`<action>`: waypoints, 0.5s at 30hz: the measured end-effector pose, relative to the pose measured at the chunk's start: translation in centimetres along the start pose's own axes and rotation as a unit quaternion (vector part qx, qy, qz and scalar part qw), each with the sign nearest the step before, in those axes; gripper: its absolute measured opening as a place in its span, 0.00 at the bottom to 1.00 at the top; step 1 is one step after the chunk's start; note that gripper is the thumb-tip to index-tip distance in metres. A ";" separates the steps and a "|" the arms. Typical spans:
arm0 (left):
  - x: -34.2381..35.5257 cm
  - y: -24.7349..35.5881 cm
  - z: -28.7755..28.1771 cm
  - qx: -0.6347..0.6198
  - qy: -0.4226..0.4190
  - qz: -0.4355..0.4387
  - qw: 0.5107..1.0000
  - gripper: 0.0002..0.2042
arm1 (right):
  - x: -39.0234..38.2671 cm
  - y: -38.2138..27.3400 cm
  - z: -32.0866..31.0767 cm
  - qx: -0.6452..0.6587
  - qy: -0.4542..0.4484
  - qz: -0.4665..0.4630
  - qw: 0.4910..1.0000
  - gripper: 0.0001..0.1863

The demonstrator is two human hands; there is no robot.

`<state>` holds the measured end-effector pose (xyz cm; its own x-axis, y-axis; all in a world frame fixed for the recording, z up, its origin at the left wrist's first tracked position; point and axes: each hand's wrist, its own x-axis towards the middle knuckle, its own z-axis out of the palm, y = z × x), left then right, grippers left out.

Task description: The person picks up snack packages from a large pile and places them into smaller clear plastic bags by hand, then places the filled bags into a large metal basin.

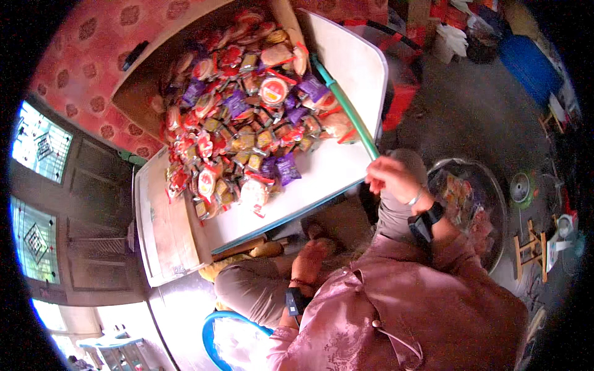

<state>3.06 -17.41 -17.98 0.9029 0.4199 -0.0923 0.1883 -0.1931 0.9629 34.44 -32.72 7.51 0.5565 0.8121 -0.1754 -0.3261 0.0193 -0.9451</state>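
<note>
A heap of wrapped snacks (241,136), in red, yellow and purple packets, covers much of a white board (309,176) inside an opened cardboard box (167,229). A long green pole (349,111) lies along the pile's right side. My right hand (393,176) is at the near end of the pole, fingers curled round it. My left hand (312,250) hangs low over my lap below the board's near edge, in shadow; I cannot make out whether its fingers hold anything.
A large round basin (501,210) of packets sits beside my right leg. A small wooden stool (529,253) and a blue bundle (526,68) are at the right. A blue-rimmed container (216,334) is at lower left. Red patterned fabric (80,31) lies behind the box.
</note>
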 end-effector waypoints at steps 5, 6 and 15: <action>0.3 3.6 0.3 -0.043 -0.014 0.066 0.997 0.12 | 0.7 4.9 2.7 -0.064 -0.092 0.121 0.986 0.09; 0.1 5.3 0.5 -0.098 -0.008 0.069 0.993 0.11 | 0.6 5.5 3.2 -0.094 -0.090 0.136 0.982 0.09; 0.1 5.1 -2.4 -0.389 0.020 -0.084 0.917 0.09 | 2.1 7.1 5.2 -0.160 -0.110 0.218 0.956 0.09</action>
<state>3.19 -16.20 -12.43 0.8681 0.4213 -0.2624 -0.0233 0.5626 0.8264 29.31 -27.84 1.92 0.2349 0.8062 -0.5430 -0.2202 -0.5000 -0.8376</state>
